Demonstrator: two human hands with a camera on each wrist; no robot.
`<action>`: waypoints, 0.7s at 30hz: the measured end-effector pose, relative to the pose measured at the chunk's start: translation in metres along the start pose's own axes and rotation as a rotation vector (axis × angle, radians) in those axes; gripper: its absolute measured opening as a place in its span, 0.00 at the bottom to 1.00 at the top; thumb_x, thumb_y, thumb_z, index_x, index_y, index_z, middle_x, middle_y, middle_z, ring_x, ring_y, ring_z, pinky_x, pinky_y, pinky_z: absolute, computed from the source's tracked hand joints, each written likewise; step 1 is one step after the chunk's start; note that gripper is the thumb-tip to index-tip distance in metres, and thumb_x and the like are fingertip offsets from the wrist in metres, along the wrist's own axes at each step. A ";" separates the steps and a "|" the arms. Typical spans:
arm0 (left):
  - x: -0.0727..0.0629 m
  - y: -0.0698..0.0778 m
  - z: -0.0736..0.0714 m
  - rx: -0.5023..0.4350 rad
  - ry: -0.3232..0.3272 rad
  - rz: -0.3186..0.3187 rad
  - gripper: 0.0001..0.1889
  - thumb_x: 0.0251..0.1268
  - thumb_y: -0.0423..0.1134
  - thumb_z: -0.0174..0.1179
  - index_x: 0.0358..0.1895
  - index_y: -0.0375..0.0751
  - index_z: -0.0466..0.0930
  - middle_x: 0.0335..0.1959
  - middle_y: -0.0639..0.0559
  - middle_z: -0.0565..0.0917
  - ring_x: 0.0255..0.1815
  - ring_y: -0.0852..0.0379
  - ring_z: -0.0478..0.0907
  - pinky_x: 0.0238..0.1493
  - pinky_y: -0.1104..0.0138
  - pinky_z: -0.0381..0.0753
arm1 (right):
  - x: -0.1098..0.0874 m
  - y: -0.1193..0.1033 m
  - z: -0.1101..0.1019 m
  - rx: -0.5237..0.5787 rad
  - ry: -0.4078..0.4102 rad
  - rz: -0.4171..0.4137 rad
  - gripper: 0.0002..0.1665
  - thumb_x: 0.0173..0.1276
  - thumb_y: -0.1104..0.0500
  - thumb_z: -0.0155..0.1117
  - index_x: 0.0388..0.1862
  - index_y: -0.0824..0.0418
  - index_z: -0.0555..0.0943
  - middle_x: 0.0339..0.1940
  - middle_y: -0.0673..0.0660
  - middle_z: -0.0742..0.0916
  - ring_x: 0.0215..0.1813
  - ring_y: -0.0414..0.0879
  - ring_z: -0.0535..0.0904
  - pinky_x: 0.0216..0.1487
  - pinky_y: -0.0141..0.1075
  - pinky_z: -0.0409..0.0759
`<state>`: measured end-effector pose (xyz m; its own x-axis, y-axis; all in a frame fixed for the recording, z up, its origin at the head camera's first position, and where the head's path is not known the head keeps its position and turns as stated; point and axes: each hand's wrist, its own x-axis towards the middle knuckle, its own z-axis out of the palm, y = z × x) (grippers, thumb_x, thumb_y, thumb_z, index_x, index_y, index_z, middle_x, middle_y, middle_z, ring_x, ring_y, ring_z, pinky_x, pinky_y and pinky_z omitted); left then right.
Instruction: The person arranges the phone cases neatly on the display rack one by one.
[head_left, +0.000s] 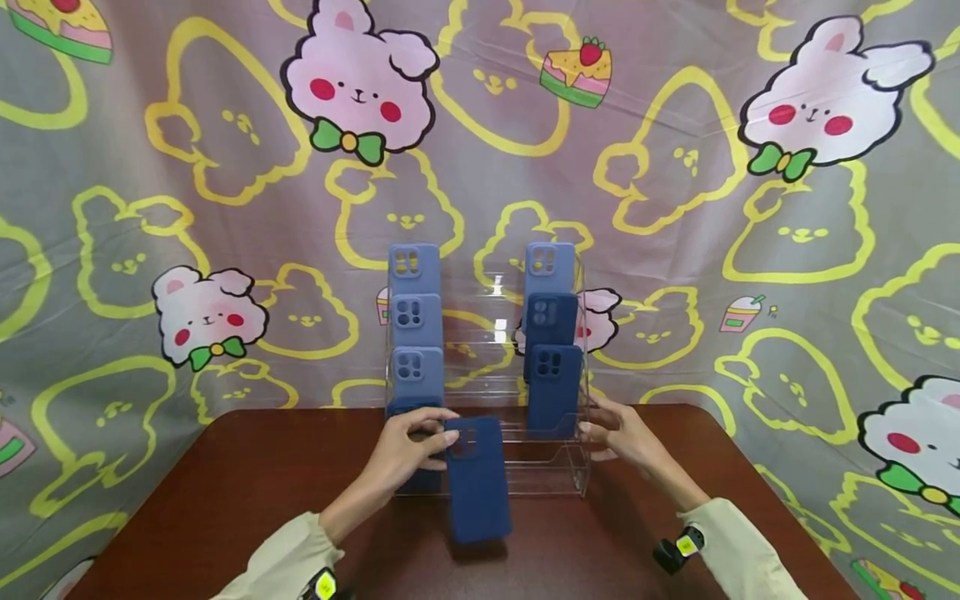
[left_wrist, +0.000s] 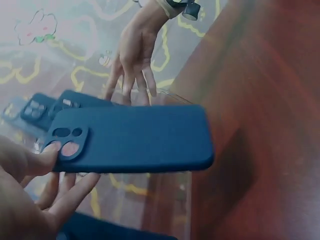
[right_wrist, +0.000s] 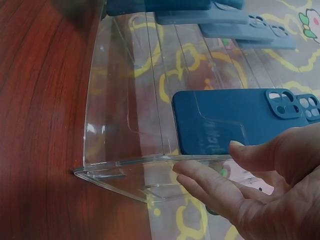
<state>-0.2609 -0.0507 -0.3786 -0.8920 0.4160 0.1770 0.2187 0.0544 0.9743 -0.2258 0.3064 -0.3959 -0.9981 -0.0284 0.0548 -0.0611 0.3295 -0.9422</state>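
Observation:
My left hand (head_left: 416,446) pinches a dark blue phone case (head_left: 480,492) at its camera-hole end, thumb on the back face and fingers behind. The case hangs tilted in front of a clear stepped display rack (head_left: 540,493). In the left wrist view, the held case (left_wrist: 145,140) spans the middle, its camera holes by my thumb. My right hand (head_left: 626,437) is at the rack's right side, fingers loosely extended along the side edge and holding no case. Close to its thumb in the right wrist view stands another dark blue case (right_wrist: 220,122) on the rack.
Light blue cases (head_left: 420,321) fill the rack's upper left column, above a dark blue one (head_left: 423,482) partly behind my left hand. The right column has a light blue case (head_left: 551,271) above two dark blue ones. A brown table (head_left: 262,458) meets a patterned curtain (head_left: 660,275).

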 end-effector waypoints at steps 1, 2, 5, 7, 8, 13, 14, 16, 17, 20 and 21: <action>0.004 0.003 0.005 0.018 0.025 0.029 0.17 0.71 0.32 0.68 0.59 0.32 0.84 0.42 0.42 0.83 0.42 0.52 0.87 0.42 0.51 0.94 | 0.000 0.000 0.000 0.005 0.001 0.000 0.41 0.79 0.68 0.60 0.85 0.67 0.55 0.73 0.79 0.74 0.56 0.64 0.86 0.46 0.56 0.92; 0.009 0.006 0.010 0.050 0.056 0.061 0.16 0.70 0.33 0.69 0.58 0.34 0.86 0.43 0.41 0.84 0.42 0.52 0.87 0.42 0.54 0.94 | 0.000 0.000 0.000 0.016 -0.003 0.000 0.41 0.79 0.69 0.60 0.85 0.67 0.55 0.73 0.79 0.73 0.57 0.64 0.86 0.47 0.56 0.92; 0.025 0.012 0.022 0.117 0.136 0.149 0.14 0.68 0.33 0.71 0.55 0.38 0.89 0.44 0.40 0.87 0.42 0.48 0.88 0.39 0.59 0.94 | 0.000 0.000 0.000 0.027 0.001 0.001 0.40 0.79 0.69 0.59 0.85 0.68 0.56 0.72 0.80 0.74 0.56 0.64 0.86 0.47 0.55 0.92; 0.036 0.016 0.028 0.155 0.181 0.200 0.14 0.68 0.33 0.71 0.54 0.39 0.89 0.45 0.40 0.88 0.43 0.46 0.89 0.37 0.58 0.93 | 0.000 0.000 0.000 0.022 0.005 -0.002 0.40 0.79 0.69 0.59 0.84 0.70 0.56 0.72 0.81 0.73 0.55 0.64 0.87 0.46 0.55 0.92; 0.041 0.017 0.031 0.172 0.202 0.222 0.13 0.68 0.33 0.71 0.54 0.39 0.89 0.45 0.39 0.88 0.44 0.45 0.88 0.37 0.59 0.93 | 0.000 -0.001 0.000 0.020 0.009 0.000 0.40 0.79 0.69 0.59 0.84 0.70 0.56 0.72 0.81 0.73 0.55 0.64 0.87 0.46 0.55 0.92; 0.063 0.021 0.047 0.208 0.248 0.293 0.14 0.69 0.34 0.71 0.56 0.41 0.89 0.46 0.40 0.86 0.47 0.43 0.87 0.41 0.57 0.92 | -0.001 -0.003 -0.001 0.010 0.020 0.002 0.41 0.79 0.70 0.59 0.84 0.71 0.54 0.72 0.81 0.73 0.56 0.64 0.87 0.46 0.55 0.92; 0.065 0.022 0.050 0.216 0.250 0.303 0.14 0.69 0.34 0.71 0.56 0.41 0.89 0.46 0.40 0.86 0.48 0.43 0.86 0.43 0.57 0.92 | -0.001 -0.004 -0.001 0.011 0.023 0.007 0.41 0.79 0.70 0.59 0.85 0.70 0.54 0.73 0.81 0.73 0.56 0.63 0.87 0.46 0.55 0.92; 0.068 0.021 0.057 0.233 0.252 0.313 0.14 0.68 0.35 0.71 0.55 0.42 0.89 0.45 0.40 0.86 0.48 0.43 0.86 0.45 0.55 0.92 | -0.001 -0.004 0.000 0.016 0.023 0.015 0.41 0.79 0.70 0.59 0.85 0.69 0.54 0.73 0.80 0.73 0.56 0.63 0.87 0.47 0.56 0.92; 0.068 0.020 0.061 0.239 0.252 0.311 0.14 0.68 0.35 0.72 0.55 0.43 0.90 0.45 0.41 0.86 0.49 0.44 0.86 0.46 0.55 0.91 | -0.001 -0.004 0.000 0.015 0.019 0.015 0.41 0.79 0.70 0.59 0.85 0.69 0.54 0.73 0.80 0.73 0.57 0.63 0.87 0.47 0.56 0.92; 0.069 0.015 0.070 0.249 0.254 0.310 0.14 0.67 0.35 0.72 0.54 0.42 0.90 0.43 0.42 0.87 0.47 0.44 0.87 0.46 0.55 0.91 | 0.000 -0.004 0.001 0.011 0.014 0.014 0.42 0.79 0.70 0.58 0.85 0.70 0.52 0.72 0.80 0.73 0.56 0.63 0.87 0.47 0.56 0.92; 0.068 0.013 0.074 0.247 0.250 0.306 0.13 0.66 0.35 0.73 0.53 0.42 0.91 0.43 0.42 0.87 0.47 0.44 0.87 0.45 0.56 0.91 | 0.000 -0.003 0.001 0.008 0.009 0.012 0.42 0.79 0.70 0.58 0.85 0.71 0.52 0.73 0.80 0.73 0.56 0.63 0.87 0.47 0.56 0.92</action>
<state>-0.2898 0.0452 -0.3640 -0.8330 0.2166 0.5092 0.5476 0.1904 0.8148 -0.2252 0.3043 -0.3933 -0.9988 -0.0156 0.0467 -0.0493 0.3221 -0.9454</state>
